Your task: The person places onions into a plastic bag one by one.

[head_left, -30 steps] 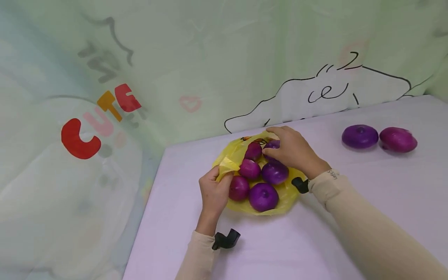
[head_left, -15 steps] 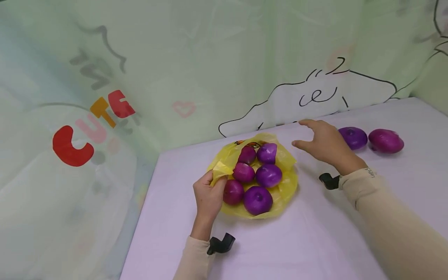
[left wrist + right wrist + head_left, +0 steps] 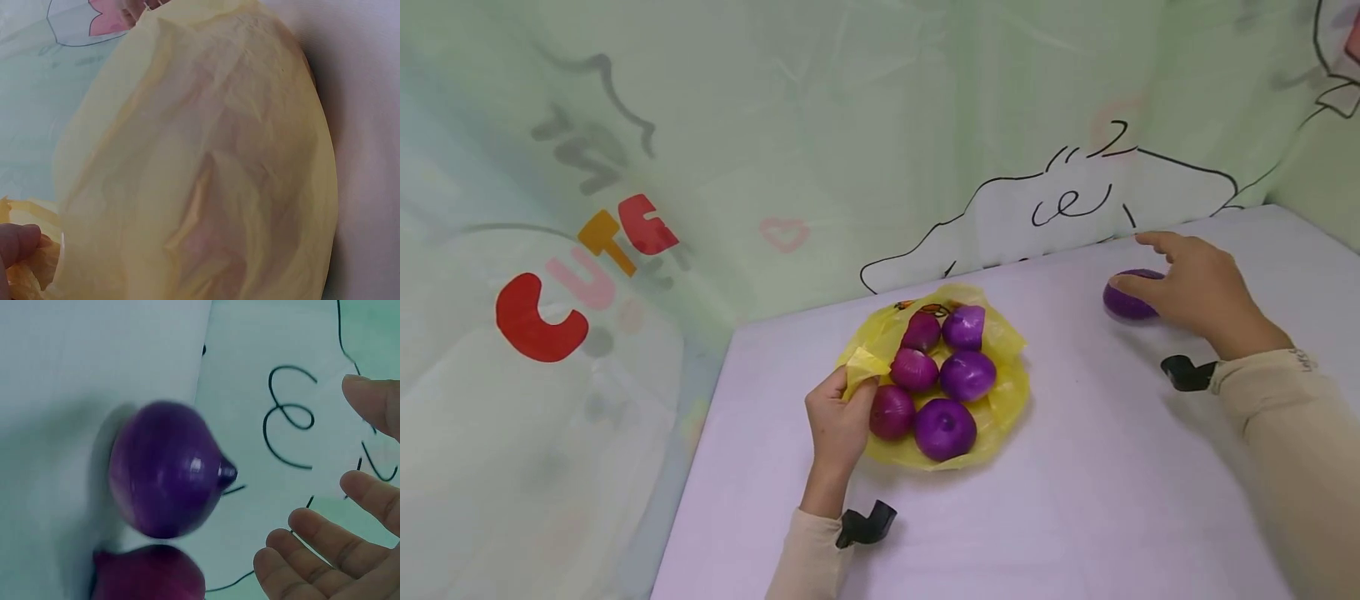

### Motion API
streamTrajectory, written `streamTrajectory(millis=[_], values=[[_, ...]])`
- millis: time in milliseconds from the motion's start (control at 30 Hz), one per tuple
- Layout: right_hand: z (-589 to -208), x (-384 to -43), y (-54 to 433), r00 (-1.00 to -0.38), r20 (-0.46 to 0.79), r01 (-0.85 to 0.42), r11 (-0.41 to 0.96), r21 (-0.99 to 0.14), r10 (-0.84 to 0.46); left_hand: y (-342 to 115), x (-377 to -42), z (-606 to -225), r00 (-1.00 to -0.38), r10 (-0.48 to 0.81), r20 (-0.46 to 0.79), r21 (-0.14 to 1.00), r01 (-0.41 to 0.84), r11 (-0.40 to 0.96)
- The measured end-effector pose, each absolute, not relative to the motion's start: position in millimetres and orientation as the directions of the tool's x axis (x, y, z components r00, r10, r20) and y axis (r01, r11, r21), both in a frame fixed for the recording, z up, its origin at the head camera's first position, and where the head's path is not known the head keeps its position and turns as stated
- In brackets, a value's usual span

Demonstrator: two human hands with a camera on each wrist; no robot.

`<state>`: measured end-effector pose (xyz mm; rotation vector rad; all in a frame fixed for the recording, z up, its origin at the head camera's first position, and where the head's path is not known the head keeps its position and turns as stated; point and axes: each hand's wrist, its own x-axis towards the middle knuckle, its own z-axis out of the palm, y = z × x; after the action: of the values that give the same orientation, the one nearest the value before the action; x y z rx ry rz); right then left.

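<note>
At the rim of a yellow plastic bag point(image 3: 1011, 392), my left hand point(image 3: 838, 421) pinches a fold of the film. Several purple and magenta onions point(image 3: 945, 429) lie inside the spread bag. The left wrist view is mostly filled by the bag point(image 3: 250, 125), with a thumb point(image 3: 22, 240) at its lower left. My right hand point(image 3: 1206, 292) is spread beside a purple onion point(image 3: 1127, 304) on the table, holding nothing. In the right wrist view that purple onion point(image 3: 165, 469) sits apart from the fingers, above a magenta onion point(image 3: 150, 575); the magenta one is hidden by the hand in the head view.
A white-covered table point(image 3: 1037, 517) runs under everything. A pale green printed curtain point(image 3: 775, 125) hangs along its back and left edges. Black wrist mounts point(image 3: 867, 525) stick out from both beige sleeves.
My right hand has left the onions in the bag and moved right to the loose onions, its fingers spread. The left hand keeps hold of the bag. The view has shifted slightly.
</note>
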<state>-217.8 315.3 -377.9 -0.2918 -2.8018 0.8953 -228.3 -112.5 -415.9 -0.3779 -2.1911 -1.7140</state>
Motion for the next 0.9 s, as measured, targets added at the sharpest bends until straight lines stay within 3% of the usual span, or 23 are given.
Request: streamTrajectory(millis=[433,900], values=[[-391.3,-212.8,359.8,-0.935,0.036,0.28,0.794,-0.54,0.354,-115.1,-229.4,-417.1,-0.906,0.009,0.423,0.877,0.412,0.246],[-421.0,-208.2,384.8,-0.903,-0.1,0.397,0.724,-0.564,0.418,-113.3,-229.6,-417.4,-0.904,0.017,0.428,0.874,0.419,0.248]])
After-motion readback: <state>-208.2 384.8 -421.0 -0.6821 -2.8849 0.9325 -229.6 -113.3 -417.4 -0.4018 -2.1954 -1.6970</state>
